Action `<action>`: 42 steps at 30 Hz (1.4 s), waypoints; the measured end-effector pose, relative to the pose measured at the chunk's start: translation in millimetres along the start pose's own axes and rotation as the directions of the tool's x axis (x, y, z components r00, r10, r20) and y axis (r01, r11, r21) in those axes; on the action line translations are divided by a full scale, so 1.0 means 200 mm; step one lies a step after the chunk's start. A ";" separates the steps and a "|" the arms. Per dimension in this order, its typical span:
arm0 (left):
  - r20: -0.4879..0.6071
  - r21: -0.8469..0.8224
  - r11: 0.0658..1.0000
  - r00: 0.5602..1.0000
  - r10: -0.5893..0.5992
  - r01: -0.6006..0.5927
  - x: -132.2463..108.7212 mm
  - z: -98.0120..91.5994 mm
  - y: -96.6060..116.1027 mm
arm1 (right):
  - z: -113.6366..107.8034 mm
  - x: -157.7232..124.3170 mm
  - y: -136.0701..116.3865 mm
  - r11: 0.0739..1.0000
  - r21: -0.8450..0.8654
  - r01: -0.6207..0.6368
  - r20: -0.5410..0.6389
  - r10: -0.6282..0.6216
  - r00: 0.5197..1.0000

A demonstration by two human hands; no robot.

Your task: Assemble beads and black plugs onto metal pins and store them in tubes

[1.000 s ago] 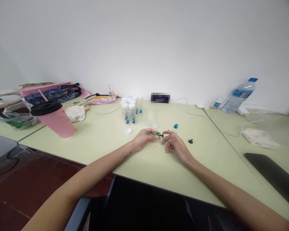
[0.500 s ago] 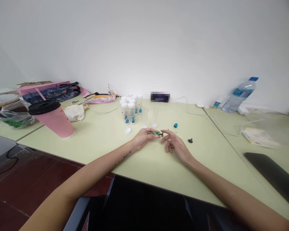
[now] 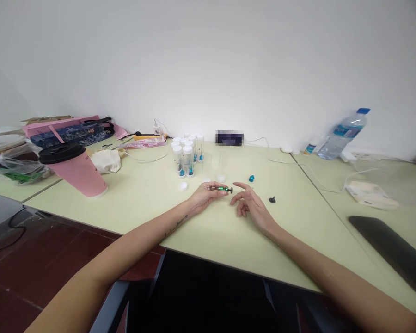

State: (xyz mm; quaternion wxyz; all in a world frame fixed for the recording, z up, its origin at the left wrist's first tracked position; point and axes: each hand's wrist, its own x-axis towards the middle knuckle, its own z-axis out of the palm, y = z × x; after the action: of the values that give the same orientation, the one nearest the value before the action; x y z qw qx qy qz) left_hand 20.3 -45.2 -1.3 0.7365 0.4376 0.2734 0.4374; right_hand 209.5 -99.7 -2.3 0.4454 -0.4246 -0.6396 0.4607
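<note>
Pinched between the thumb and fingers of my left hand (image 3: 201, 198) is a slim green rod-like piece (image 3: 223, 188), lying level. It has a dark round disc at its right end and a thin metal shaft pointing left. My right hand (image 3: 254, 210) is just to the right of the disc, fingers apart and slightly curled, holding nothing. Beyond it a small shiny blue piece (image 3: 251, 178) lies on the table. A dark disc with a short stem (image 3: 272, 200) rests right of my right hand. Left of my left hand lies a white cap (image 3: 183, 186).
Several clear tubes with white caps (image 3: 190, 162) stand behind my left hand, blue pieces inside. A pink cup (image 3: 79, 173) with a black lid is at left. A water bottle (image 3: 343, 134) leans at the back right; a dark flat pad (image 3: 388, 249) lies nearer.
My right index finger has lifted off the dark disc end, leaving a small gap. My left hand keeps its hold on the green piece. The view has shifted slightly.
</note>
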 end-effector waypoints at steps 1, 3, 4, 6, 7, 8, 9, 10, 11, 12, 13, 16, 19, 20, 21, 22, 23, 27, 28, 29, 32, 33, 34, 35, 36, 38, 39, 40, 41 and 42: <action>0.000 0.000 1.000 1.000 0.001 -0.001 0.00 0.00 0.00 | 0.00 0.00 0.00 1.000 -0.002 0.000 0.000 0.000 1.000; 0.001 -0.001 1.000 1.000 0.002 -0.002 0.00 0.00 0.00 | 0.00 0.00 0.00 1.000 -0.008 -0.001 0.000 0.001 1.000; 0.002 -0.001 1.000 1.000 0.002 -0.002 0.00 0.00 0.00 | 0.00 0.00 0.00 1.000 -0.010 -0.002 -0.001 0.002 1.000; 0.002 -0.002 1.000 1.000 0.001 -0.001 0.00 0.00 0.00 | 0.00 0.00 0.00 1.000 -0.012 -0.005 -0.004 0.005 1.000; 0.001 -0.003 1.000 1.000 0.001 -0.001 0.00 0.00 0.00 | 0.00 0.00 0.00 1.000 -0.011 -0.006 -0.006 0.006 1.000; 0.001 -0.004 1.000 1.000 0.003 -0.003 0.00 0.00 0.00 | 0.00 0.00 0.01 1.000 -0.010 -0.005 -0.009 0.005 1.000; 0.001 -0.005 1.000 1.000 0.004 -0.004 0.00 0.00 -0.01 | 0.00 0.00 0.01 1.000 -0.009 -0.004 -0.011 0.004 1.000; 0.003 -0.005 1.000 1.000 0.006 -0.006 0.00 -0.01 -0.01 | 0.00 0.00 0.00 1.000 -0.008 -0.002 -0.012 0.002 1.000; 0.005 -0.004 1.000 1.000 0.007 -0.007 0.00 -0.01 -0.01 | 0.00 0.00 0.00 1.000 -0.008 0.000 -0.011 0.000 1.000; 0.009 -0.002 1.000 1.000 0.008 -0.008 0.00 -0.01 -0.01 | 0.00 0.00 0.00 1.000 -0.008 0.001 -0.009 -0.001 1.000; 0.012 0.002 1.000 1.000 0.009 -0.009 0.01 -0.01 -0.01 | 0.00 0.00 0.00 1.000 -0.009 0.001 -0.006 -0.001 1.000; 0.022 0.015 1.000 1.000 0.008 -0.009 0.01 -0.01 -0.01 | 0.00 0.00 0.00 1.000 -0.012 -0.002 -0.003 0.002 1.000; 0.031 0.022 1.000 0.999 0.009 -0.010 0.00 -0.01 -0.01 | 0.00 0.00 0.00 1.000 -0.011 0.000 -0.009 0.000 1.000; 0.032 0.021 1.000 0.999 0.010 -0.011 0.00 -0.01 -0.01 | 0.00 0.00 0.00 1.000 -0.010 0.002 -0.010 -0.002 1.000; 0.031 0.020 1.000 0.999 0.011 -0.011 0.00 -0.01 -0.01 | 0.00 0.00 0.00 1.000 -0.010 0.003 -0.009 -0.003 1.000; 0.029 0.019 1.000 1.000 0.011 -0.012 0.00 -0.01 0.00 | 0.00 0.00 0.00 1.000 -0.010 0.005 -0.007 -0.005 1.000; 0.026 0.018 1.000 1.000 0.011 -0.011 0.00 0.00 0.00 | 0.00 0.00 0.00 1.000 -0.010 0.005 -0.005 -0.005 1.000; 0.008 0.013 1.000 1.000 0.010 -0.010 0.00 -0.01 -0.01 | 0.00 0.00 0.00 1.000 -0.011 0.005 -0.007 -0.005 1.000; 0.003 0.010 1.000 1.000 0.011 -0.011 0.00 -0.01 -0.01 | 0.00 0.00 0.00 1.000 -0.009 0.006 -0.008 -0.006 1.000; -0.001 0.008 1.000 1.000 0.013 -0.013 0.00 -0.01 -0.01 | 0.00 0.00 0.00 1.000 -0.008 0.007 -0.009 -0.007 1.000; -0.004 0.002 1.000 1.000 0.020 -0.020 0.00 -0.01 -0.01 | 0.00 0.00 0.00 1.000 -0.010 0.007 -0.003 -0.007 1.000; -0.002 0.000 1.000 1.000 0.021 -0.021 0.00 -0.01 -0.01 | 0.00 0.00 0.00 1.000 -0.013 0.007 0.000 -0.007 1.000; -0.001 0.000 1.000 1.000 0.022 -0.022 0.01 -0.01 -0.01 | 0.00 0.00 0.00 1.000 -0.016 0.007 0.001 -0.007 1.000; 0.001 0.001 1.000 1.000 0.022 -0.022 0.01 -0.01 -0.01 | 0.00 0.00 0.00 1.000 -0.018 0.008 0.003 -0.008 1.000; 0.001 0.003 1.000 1.000 0.022 -0.022 0.01 -0.01 -0.02 | 0.00 0.00 0.00 1.000 -0.020 0.009 0.005 -0.009 1.000; 0.002 0.011 1.000 1.000 0.017 -0.017 0.01 -0.01 -0.02 | 0.00 0.00 0.00 1.000 -0.022 0.009 0.010 -0.009 1.000; 0.003 0.017 1.000 1.000 0.013 -0.013 0.01 -0.01 -0.02 | 0.00 0.00 0.00 1.000 -0.023 0.007 0.013 -0.007 1.000; 0.007 0.025 1.000 1.000 0.008 -0.008 0.01 -0.01 -0.02 | 0.00 0.00 0.00 1.000 -0.023 0.005 0.015 -0.005 1.000; 0.012 0.035 0.999 1.000 0.001 -0.002 0.01 -0.01 -0.02 | 0.00 0.00 0.00 1.000 -0.024 0.002 0.015 -0.002 1.000; 0.019 0.046 0.999 1.000 -0.006 0.005 0.01 -0.01 -0.02 | 0.00 0.00 0.00 1.000 -0.026 -0.001 0.015 0.002 1.000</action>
State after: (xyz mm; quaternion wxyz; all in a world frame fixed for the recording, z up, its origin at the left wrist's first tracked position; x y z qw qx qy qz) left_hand 21.8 -42.7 -6.3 0.7300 0.4579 0.2773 0.4249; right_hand 209.5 -98.8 -2.2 0.4348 -0.4275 -0.6484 0.4557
